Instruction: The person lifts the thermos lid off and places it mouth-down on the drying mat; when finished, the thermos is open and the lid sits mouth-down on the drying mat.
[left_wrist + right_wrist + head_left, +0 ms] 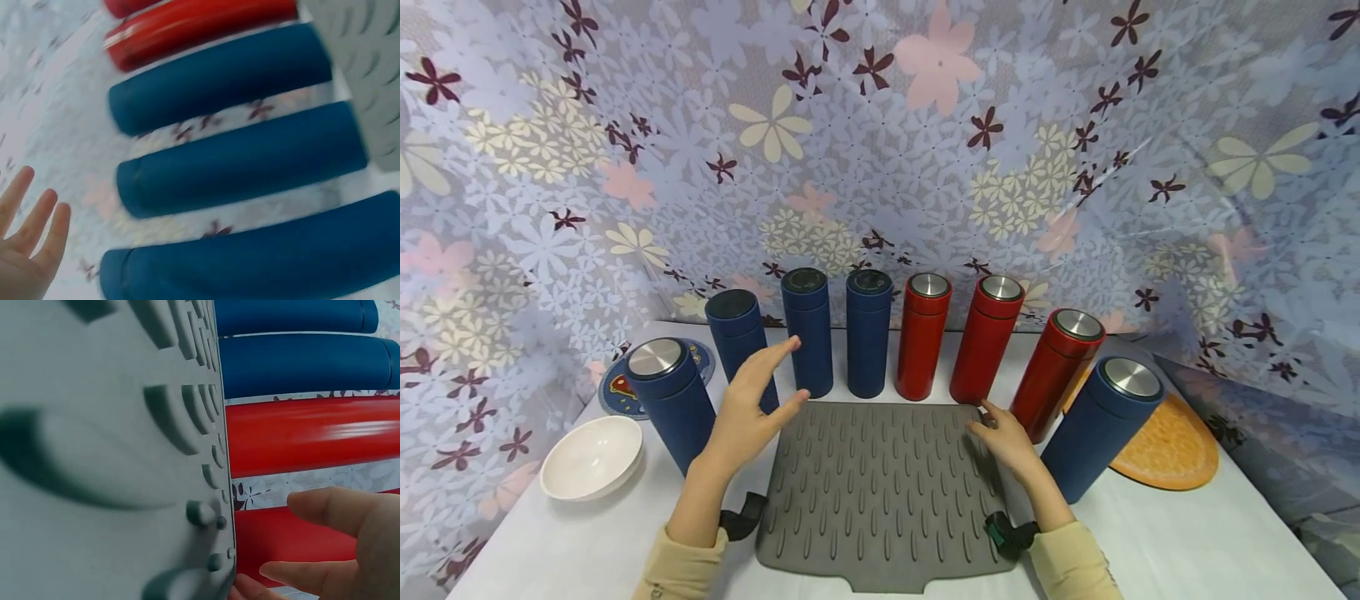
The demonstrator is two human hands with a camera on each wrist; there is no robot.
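Observation:
My left hand (pixel 747 412) is raised with its fingers spread, holding nothing, and in the head view it overlaps a blue thermos flask (pixel 735 329) with a dark lid. A blue flask with a silver lid (pixel 672 404) stands just left of that hand. My right hand (pixel 1007 442) is at the far right corner of a grey ridged mat (pixel 887 492), its fingers loosely bent and apart. In the right wrist view its fingertips (pixel 270 570) are right by the mat's edge, in front of a red flask (pixel 287 540).
Behind the mat stand more blue flasks (pixel 868 333) and red flasks (pixel 923 337) in a curved row. Another silver-lidded blue flask (pixel 1101 429) stands right, before an orange round board (pixel 1180 446). At left are a white bowl (pixel 593 458) and a blue patterned round mat (pixel 617 400).

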